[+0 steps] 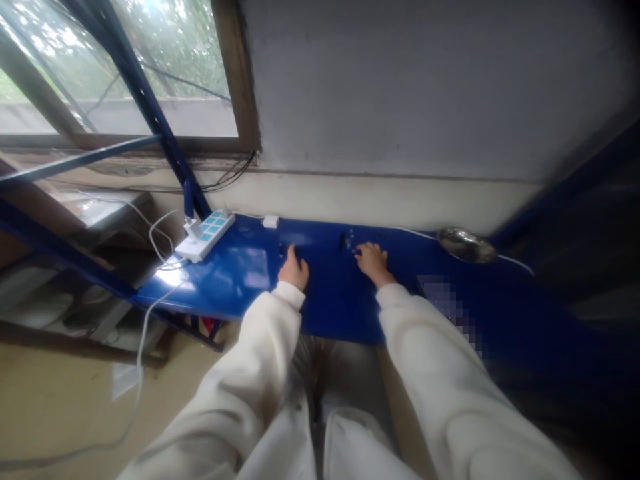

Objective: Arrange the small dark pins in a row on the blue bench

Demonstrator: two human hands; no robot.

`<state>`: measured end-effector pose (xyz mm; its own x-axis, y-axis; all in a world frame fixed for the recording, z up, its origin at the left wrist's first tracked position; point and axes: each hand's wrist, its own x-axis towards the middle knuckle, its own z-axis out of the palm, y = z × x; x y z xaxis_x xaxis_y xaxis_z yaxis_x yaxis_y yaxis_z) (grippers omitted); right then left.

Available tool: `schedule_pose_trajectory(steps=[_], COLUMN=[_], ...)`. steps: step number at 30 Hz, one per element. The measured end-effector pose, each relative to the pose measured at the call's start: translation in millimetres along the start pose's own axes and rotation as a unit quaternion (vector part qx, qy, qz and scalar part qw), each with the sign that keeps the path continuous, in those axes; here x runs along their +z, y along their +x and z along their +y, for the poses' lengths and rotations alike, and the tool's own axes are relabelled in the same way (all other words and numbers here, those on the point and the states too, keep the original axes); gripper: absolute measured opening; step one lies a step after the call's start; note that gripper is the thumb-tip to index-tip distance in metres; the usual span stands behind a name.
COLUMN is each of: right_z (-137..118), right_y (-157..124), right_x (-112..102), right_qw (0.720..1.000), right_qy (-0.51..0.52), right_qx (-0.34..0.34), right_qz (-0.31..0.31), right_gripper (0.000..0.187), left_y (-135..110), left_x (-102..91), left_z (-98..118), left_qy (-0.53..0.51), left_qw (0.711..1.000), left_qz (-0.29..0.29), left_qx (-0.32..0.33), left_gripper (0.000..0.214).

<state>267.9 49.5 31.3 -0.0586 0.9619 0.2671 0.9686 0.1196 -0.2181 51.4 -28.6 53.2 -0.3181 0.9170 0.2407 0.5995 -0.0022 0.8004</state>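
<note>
My left hand (pixel 293 269) rests over the blue tabletop (pixel 330 300), thumb and forefinger apart, with nothing visible between them. Right beside its fingertips lies a small dark piece (pixel 281 249), too small to name. My right hand (pixel 373 263) is palm down on the same surface, its fingers spread. Just past those fingertips are several tiny clear pieces (pixel 349 238) and a short black stick-like object (pixel 341 241). The undersides of both hands are hidden.
A white power strip with blue sockets (pixel 216 229) and a white charger (pixel 271 221) are at the back left. A shiny metal oval dish (pixel 467 245) stands at the right. Blue metal posts (pixel 145 100) rise at the left; a grey cable (pixel 143 347) trails down to the floor.
</note>
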Motion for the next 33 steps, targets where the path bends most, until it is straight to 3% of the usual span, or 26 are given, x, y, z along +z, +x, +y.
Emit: schedule_pose_trajectory(steps=[5, 8, 13, 18, 33], right_z=[6, 7, 3, -4, -10], right_y=[5, 11, 23, 26, 27], right_x=[2, -4, -15, -13, 14], right_qw=[1.0, 0.998, 0.982, 0.976, 0.973], right_qy=[-0.003, 0.052, 0.181, 0.199, 0.219], right_qx=[-0.002, 0.012, 0.045, 0.059, 0.069], right_qz=[-0.007, -0.015, -0.043, -0.059, 0.026], right_gripper=[0.015, 0.014, 0.01, 0.01, 0.015], left_y=[2, 4, 4, 4, 6], left_x=[6.4, 9.3, 10.0, 11.1, 12.6], left_z=[-16, -21, -22, -24, -27], left_qy=[-0.12, -0.166, -0.179, -0.18, -0.19], left_qw=[0.991, 0.984, 0.981, 0.982, 0.977], left_qz=[0.056, 0.064, 0.07, 0.065, 0.098], left_qx=[-0.007, -0.009, 0.0, 0.002, 0.014], left_gripper=[0.034, 0.027, 0.024, 0.025, 0.021])
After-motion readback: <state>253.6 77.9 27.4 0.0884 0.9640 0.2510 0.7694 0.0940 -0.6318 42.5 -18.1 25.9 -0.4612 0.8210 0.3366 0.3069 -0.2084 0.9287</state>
